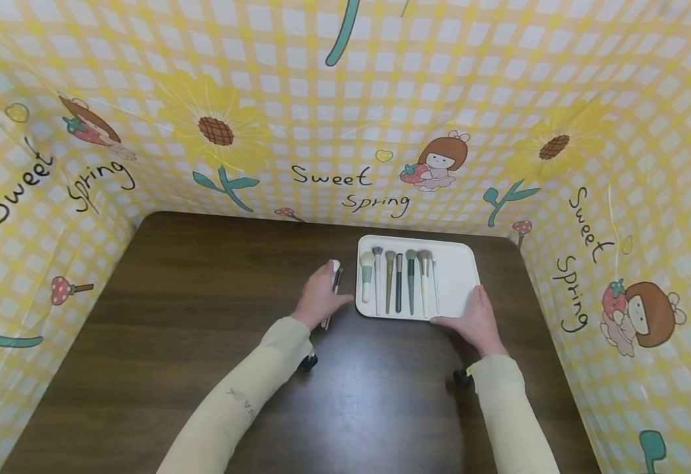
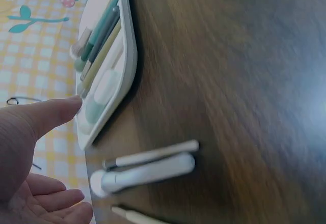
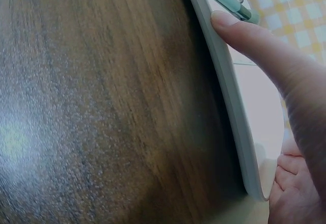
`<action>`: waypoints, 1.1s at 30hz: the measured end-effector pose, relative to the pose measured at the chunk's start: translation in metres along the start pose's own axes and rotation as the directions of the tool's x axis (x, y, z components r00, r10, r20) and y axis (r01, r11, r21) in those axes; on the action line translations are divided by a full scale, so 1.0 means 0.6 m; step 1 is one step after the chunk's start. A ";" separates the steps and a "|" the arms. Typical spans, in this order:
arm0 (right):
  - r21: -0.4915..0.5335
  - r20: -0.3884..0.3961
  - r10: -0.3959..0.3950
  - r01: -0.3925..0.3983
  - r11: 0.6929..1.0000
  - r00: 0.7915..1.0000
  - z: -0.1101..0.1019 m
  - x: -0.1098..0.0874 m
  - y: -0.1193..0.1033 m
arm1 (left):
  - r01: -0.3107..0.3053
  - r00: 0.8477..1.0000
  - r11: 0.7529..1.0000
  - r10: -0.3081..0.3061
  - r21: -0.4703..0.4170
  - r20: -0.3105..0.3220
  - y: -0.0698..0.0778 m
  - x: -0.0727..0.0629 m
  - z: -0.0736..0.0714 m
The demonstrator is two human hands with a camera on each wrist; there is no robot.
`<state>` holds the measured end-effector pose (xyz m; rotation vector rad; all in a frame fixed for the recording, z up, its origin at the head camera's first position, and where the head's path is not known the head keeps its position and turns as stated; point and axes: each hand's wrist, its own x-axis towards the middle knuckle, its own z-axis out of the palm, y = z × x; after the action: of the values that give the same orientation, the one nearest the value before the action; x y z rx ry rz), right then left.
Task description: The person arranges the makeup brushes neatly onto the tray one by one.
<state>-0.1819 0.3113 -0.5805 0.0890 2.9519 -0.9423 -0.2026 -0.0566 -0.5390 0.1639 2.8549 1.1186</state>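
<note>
Nearest, two cream sleeves point(image 1: 233, 401) reach over a dark wooden surface point(image 1: 203, 289). The left grip point(image 1: 320, 294) is released, just beside loose brushes point(image 2: 153, 172); the right grip point(image 1: 478, 322) grasps the white tray point(image 1: 458, 270) by its near right corner. The tray, near the surface's far right corner, carries a row of brushes point(image 1: 412, 283). Beyond hangs yellow checked cloth point(image 1: 322, 118).

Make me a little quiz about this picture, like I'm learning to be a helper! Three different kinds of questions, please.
1. True or false: the right hand is touching the white tray.

2. Which hand is nearer the brushes lying on the table?
A) left
B) right

3. Fill in the missing word: the yellow-checked covering behind the table says "Sweet ___".

Key:
1. True; its thumb rests on the rim.
2. A, the left hand.
3. Spring
</note>
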 end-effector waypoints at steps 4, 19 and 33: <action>-0.008 0.000 -0.004 0.004 1.000 1.000 -0.001 0.000 0.000 | 0.021 1.000 0.999 -0.021 0.026 -0.017 -0.011 -0.004 -0.016; -0.005 -0.019 -0.026 0.026 1.000 0.999 -0.004 -0.002 -0.005 | 0.055 0.998 0.993 -0.053 0.109 -0.022 -0.056 -0.029 -0.039; -0.028 -0.002 -0.014 0.014 1.000 1.000 -0.002 -0.001 -0.002 | 0.251 0.957 0.946 -0.274 0.206 0.092 -0.083 -0.035 -0.049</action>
<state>-0.1817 0.3108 -0.5790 0.0690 2.9706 -0.9024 -0.1884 -0.1151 -0.5506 -0.1333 2.7686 0.7564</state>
